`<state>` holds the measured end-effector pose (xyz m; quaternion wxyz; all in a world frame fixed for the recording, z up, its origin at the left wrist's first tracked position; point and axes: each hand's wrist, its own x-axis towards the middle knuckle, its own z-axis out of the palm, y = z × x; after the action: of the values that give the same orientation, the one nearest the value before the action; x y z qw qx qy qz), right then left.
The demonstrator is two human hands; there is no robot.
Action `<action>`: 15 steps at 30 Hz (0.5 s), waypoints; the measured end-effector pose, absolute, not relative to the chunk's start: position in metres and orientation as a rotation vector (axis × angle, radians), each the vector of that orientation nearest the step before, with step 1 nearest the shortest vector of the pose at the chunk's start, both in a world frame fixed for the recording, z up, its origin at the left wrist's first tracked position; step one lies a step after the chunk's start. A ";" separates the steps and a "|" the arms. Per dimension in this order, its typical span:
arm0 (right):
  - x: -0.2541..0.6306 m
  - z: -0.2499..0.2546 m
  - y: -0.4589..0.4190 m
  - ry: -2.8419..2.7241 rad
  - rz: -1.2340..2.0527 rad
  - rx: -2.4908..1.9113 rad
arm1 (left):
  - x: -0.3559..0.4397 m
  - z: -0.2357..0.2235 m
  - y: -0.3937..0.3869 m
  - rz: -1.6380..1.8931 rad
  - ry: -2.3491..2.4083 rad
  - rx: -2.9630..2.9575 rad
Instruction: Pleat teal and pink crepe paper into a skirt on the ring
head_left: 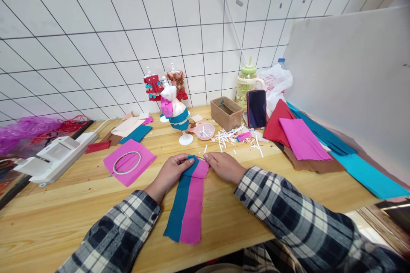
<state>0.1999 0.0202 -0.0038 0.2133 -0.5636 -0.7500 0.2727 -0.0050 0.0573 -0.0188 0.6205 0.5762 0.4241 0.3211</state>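
Observation:
A two-coloured crepe paper piece, teal (178, 204) on the left and magenta (193, 204) on the right, hangs toward the table's front edge with its top folded over. My left hand (176, 170) is closed on the teal top corner, thumb on top. My right hand (224, 166) is pinched at the magenta top corner, and a thin white strip (205, 149) sticks up at its fingertips. Its fingertips partly hide what they grip. Beyond my hands stands a small dress form (173, 102) wearing white, pink and teal paper.
A ring (115, 166) lies on a magenta sheet (128, 179) at left, near a power strip (60, 155). Ahead are a pink dish (209, 136), white scraps (224, 137), a cardboard box (226, 115), a phone (256, 108) and a jug (245, 83). Folded paper (304, 138) lies right.

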 end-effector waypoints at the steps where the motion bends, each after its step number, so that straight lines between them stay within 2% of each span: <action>1: 0.200 -0.003 0.020 -2.087 0.754 -1.560 | -0.005 -0.019 0.058 0.741 0.978 1.323; 15: 0.199 -0.002 0.020 -2.129 0.798 -1.576 | 0.000 -0.013 0.053 0.697 1.022 1.400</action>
<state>0.1989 0.0199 -0.0023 0.1866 -0.5598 -0.7560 0.2833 -0.0004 0.0530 -0.0128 0.5947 0.6025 0.4398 0.2998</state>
